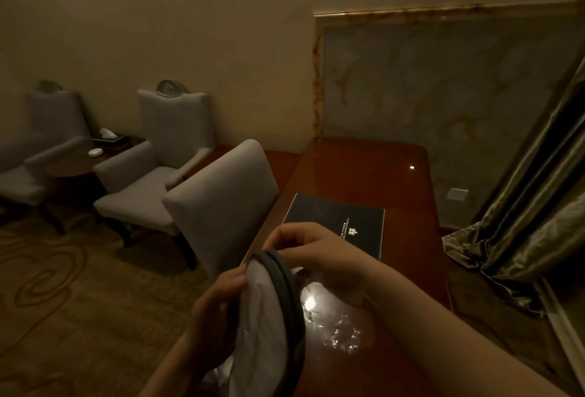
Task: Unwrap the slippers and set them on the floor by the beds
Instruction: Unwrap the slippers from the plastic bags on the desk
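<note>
A pair of white slippers with dark soles (pixel 269 311) stands on edge in front of me, over the near end of a wooden desk (pixel 364 172). My left hand (pixel 218 308) grips the slippers from the left side. At their top edge, my right hand (pixel 313 251) pinches the clear plastic wrap (pixel 335 330). The wrap hangs loose to the right of the slippers and glints over the desk. No bed is in view.
A dark folder (pixel 342 222) lies on the desk beyond my hands. A grey chair (pixel 221 203) stands at the desk's left side. Two armchairs (pixel 152 175) and a round side table (pixel 79 165) stand at the back left. Curtains (pixel 531 225) hang at right. Patterned carpet (pixel 63 286) covers the floor.
</note>
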